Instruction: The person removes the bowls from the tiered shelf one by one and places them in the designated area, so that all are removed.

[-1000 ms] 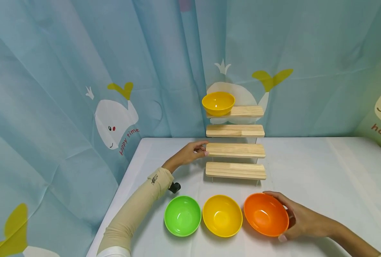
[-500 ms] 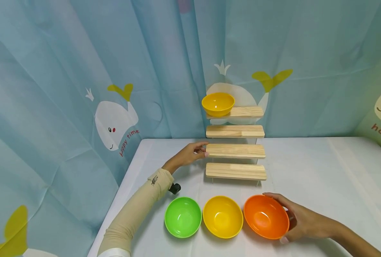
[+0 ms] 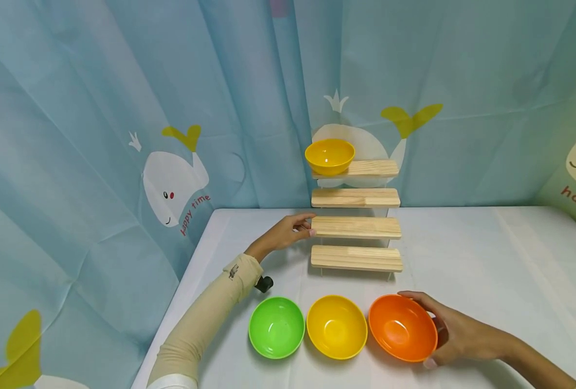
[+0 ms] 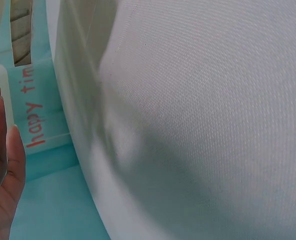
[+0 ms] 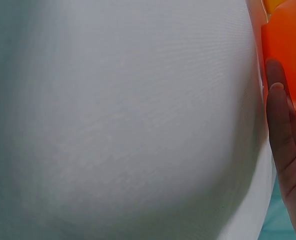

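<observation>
In the head view my left hand holds the left end of a wooden tiered shelf, thumb and index finger at the second board from the bottom. Part of that hand shows in the left wrist view beside the board's edge. My right hand grips an orange bowl from its right side, thumb near the front rim and index finger at the back. The right wrist view shows its fingers along the bowl's outer wall. To the left sit a yellow bowl and a green bowl.
Another yellow bowl stands on the top board's left part. A white cloth covers the table. Behind hangs a blue curtain with whale prints. A black object sits at my left wrist.
The orange bowl has shifted very slightly toward me, with my right hand still around it. My left hand stays at the shelf, and the other bowls have not moved.
</observation>
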### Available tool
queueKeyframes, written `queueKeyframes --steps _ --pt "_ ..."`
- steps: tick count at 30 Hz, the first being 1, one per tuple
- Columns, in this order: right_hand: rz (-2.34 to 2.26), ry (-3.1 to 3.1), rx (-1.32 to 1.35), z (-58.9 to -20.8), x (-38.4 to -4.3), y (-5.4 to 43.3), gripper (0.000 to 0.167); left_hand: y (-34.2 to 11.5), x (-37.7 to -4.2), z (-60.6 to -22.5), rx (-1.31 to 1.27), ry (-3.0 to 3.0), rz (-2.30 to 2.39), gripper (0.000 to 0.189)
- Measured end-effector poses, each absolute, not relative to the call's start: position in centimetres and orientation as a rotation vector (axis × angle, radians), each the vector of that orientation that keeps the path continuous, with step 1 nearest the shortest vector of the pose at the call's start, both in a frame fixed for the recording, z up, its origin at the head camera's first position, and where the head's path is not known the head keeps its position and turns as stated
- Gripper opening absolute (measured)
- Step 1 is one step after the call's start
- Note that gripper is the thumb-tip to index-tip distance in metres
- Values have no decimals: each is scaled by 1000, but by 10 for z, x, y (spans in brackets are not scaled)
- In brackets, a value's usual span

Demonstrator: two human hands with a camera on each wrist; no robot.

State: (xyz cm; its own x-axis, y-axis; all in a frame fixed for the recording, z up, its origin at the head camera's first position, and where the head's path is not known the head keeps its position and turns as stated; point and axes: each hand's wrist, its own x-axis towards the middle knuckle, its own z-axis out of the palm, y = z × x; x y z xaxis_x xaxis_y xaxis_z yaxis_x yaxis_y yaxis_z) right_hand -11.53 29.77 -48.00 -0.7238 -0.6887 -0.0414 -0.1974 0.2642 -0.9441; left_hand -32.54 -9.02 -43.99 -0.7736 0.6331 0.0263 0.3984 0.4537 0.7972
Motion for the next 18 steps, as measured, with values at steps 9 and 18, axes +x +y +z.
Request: queueKeyframes --steps 9,18 --pt "-1420 2104 -765 -475 -116 302 103 -90 -327 -442 891 2425 1220 58" --pt "-1476 2123 -871 -466 -130 313 90 -91 -328 -442 897 2426 1224 58"
